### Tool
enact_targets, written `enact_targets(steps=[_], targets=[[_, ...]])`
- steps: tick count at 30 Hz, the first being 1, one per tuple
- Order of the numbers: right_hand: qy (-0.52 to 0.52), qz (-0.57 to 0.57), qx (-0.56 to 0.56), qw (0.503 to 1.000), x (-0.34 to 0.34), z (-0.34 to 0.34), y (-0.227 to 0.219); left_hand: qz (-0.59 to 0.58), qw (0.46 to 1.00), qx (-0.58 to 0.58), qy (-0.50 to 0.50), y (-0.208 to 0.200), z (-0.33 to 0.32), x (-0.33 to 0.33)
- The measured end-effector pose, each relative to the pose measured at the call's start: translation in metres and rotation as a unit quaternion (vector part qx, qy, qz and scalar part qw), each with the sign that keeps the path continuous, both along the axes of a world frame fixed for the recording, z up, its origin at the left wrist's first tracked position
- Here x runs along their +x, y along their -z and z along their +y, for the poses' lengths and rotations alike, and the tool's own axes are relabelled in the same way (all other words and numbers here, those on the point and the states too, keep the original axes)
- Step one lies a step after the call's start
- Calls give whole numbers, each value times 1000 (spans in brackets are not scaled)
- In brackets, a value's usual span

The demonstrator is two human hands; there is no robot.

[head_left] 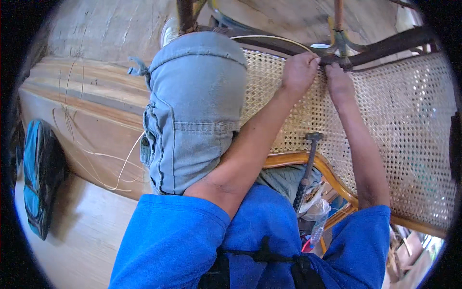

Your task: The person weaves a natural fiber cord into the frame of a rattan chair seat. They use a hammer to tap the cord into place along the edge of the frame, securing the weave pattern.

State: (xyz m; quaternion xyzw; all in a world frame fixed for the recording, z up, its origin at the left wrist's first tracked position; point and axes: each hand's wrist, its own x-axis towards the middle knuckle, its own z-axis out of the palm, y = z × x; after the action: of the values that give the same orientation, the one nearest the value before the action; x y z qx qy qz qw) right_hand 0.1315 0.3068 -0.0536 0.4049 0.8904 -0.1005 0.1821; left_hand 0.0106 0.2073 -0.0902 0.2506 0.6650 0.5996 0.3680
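Woven cane webbing (399, 125) stretches over a wooden furniture frame in front of me. Along its far edge runs a dark wooden rail (394, 44). My left hand (299, 73) is closed at this rail, its fingers pinched on a pale cane strip (274, 37) that curves in from the left. Just to the right, my right hand (340, 85) presses its fingers together against the rail's edge. Whatever lies between those fingers is hidden. A hammer (308, 166) leans on the frame's curved varnished rail (332, 177), its head over the webbing between my forearms.
My raised knee in grey trousers (197, 91) is left of the webbing. Loose cane strands (113, 187) trail over a wooden ledge (96, 86). A black and teal backpack (41, 178) lies far left. Below the curved rail are a plastic bottle (317, 230) and clutter.
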Motion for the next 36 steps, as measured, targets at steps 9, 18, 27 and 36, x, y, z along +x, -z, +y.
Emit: enact_targets(steps=[9,18,27,36], targets=[[282,77,-60,954,66,-160,-116,16,999,-38,11,-8,-5,0],[398,181,-116,892,77,-232,-127,69,996,-50,38,-6,2,-2],[474,414,-326,705,45,-156,-139,43,997,-54,42,-6,3,4],[367,168,-147,903,50,-119,-124,70,993,-77,52,-6,0,2]])
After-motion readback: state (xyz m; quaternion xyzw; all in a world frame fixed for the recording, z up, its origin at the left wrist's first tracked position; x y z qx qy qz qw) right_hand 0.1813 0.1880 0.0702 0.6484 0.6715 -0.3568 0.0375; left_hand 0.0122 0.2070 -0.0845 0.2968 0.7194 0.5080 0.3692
